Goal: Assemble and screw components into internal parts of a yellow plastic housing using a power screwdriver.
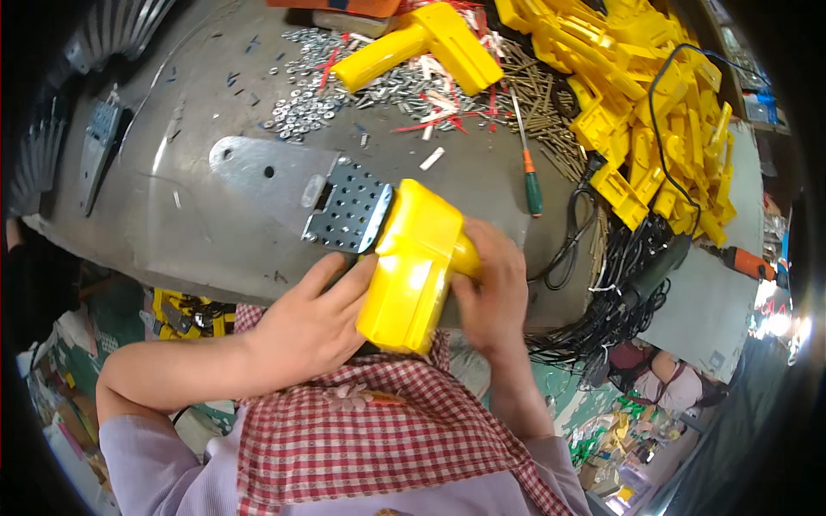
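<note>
In front of me is a hand tool with a yellow plastic housing (413,267). A perforated metal guard (353,206) and a flat silvery blade-shaped plate (258,176) with round holes extend from it to the far left, over the table. My right hand (495,288) is wrapped around the yellow handle on the right side. My left hand (314,314) presses against the left side of the housing with its fingers bent, its fingertips near the guard; the hidden thumb leaves its grip partly unseen.
Another yellow housing (422,43) lies on piled screws and washers (301,107). A screwdriver (529,172) with a green and orange handle lies right of them. Yellow shells (654,112) are heaped at far right, above black cables (619,292). Metal plate parts (103,146) stand at left.
</note>
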`<state>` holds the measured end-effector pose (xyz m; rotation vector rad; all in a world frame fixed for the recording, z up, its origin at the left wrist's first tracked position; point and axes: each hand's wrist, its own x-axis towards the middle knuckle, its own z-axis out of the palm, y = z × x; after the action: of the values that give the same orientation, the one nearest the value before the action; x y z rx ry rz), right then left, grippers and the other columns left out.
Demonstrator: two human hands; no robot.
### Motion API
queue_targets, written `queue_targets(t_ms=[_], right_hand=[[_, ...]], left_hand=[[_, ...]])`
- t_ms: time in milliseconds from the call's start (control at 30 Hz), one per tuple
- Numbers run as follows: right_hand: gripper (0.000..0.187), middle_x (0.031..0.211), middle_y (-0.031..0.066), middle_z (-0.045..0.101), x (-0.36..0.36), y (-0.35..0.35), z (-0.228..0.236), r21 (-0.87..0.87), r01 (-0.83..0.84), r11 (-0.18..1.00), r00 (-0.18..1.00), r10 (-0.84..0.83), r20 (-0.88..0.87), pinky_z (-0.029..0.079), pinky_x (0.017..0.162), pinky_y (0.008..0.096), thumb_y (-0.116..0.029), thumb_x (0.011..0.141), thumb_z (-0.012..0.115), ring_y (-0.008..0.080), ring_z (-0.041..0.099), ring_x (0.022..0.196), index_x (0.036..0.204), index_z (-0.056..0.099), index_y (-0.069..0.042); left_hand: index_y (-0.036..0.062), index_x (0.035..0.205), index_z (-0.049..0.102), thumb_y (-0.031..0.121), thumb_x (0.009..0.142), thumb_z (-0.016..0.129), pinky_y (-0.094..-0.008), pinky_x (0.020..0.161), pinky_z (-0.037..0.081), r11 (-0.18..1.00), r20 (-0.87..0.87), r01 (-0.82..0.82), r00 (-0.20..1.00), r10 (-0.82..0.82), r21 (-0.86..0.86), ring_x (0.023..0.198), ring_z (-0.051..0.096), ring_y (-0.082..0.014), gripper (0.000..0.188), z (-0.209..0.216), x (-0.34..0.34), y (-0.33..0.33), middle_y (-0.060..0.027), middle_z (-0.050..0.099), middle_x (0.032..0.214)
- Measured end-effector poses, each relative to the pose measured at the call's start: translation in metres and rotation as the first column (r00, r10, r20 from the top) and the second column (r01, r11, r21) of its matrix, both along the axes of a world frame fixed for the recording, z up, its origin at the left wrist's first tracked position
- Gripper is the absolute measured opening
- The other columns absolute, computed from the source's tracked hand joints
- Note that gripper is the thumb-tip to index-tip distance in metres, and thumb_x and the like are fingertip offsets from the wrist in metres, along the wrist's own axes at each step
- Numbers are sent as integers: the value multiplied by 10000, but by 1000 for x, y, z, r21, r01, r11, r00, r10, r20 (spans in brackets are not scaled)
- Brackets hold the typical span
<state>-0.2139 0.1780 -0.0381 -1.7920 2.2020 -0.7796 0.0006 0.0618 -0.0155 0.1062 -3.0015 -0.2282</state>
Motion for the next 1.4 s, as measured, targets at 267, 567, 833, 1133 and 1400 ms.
queue_targets(t_ms=[267, 567, 833, 1133, 1400], right_hand=[[710, 1086, 115, 544, 13, -20, 11, -16, -65, 998, 931, 55, -362, 382, 763, 403, -178, 673, 726, 297, 511, 888, 1294, 419, -19], [431, 852, 62, 547, -2, -52, 36, 177, -311, 934, 893, 351, -282, 486, 654, 352, -227, 671, 744, 262, 598, 804, 992, 496, -82], [456, 851, 98, 603, -9, -60, 44, 226, -355, 907, 866, 411, -286, 471, 660, 424, -317, 685, 745, 331, 606, 805, 987, 498, -82], [421, 723, 108, 637, -6, -64, 34, 311, -323, 894, 880, 404, -248, 509, 610, 391, -417, 748, 689, 302, 649, 698, 899, 513, -65], [172, 853, 123, 582, -33, -95, 44, -4, -563, 827, 824, 561, 81, 465, 700, 417, -216, 814, 597, 318, 578, 818, 850, 589, -48]], left_hand=[[3, 1161, 524, 395, 763, 641, -433, 875, 426, 935, -399, -67, 892, 212, 348, 1034, 543, -349, 571, 26, -29, -63, -169, 575, 1136], [23, 1192, 506, 460, 683, 685, -433, 909, 403, 872, -339, -188, 868, 362, 452, 1086, 503, -341, 695, -5, -14, -55, -160, 526, 1246], [36, 1106, 563, 466, 670, 734, -409, 884, 376, 851, -104, -277, 928, 357, 445, 985, 528, -294, 636, 4, -22, -58, -120, 584, 1020], [19, 1104, 537, 416, 759, 667, -423, 885, 388, 974, -98, -192, 974, 205, 122, 973, 516, -333, 541, 47, -32, -61, -142, 558, 1016], [-10, 1089, 529, 333, 779, 630, -412, 810, 438, 919, 38, -266, 963, 267, 292, 921, 515, -341, 473, 20, -29, -49, -164, 539, 983]])
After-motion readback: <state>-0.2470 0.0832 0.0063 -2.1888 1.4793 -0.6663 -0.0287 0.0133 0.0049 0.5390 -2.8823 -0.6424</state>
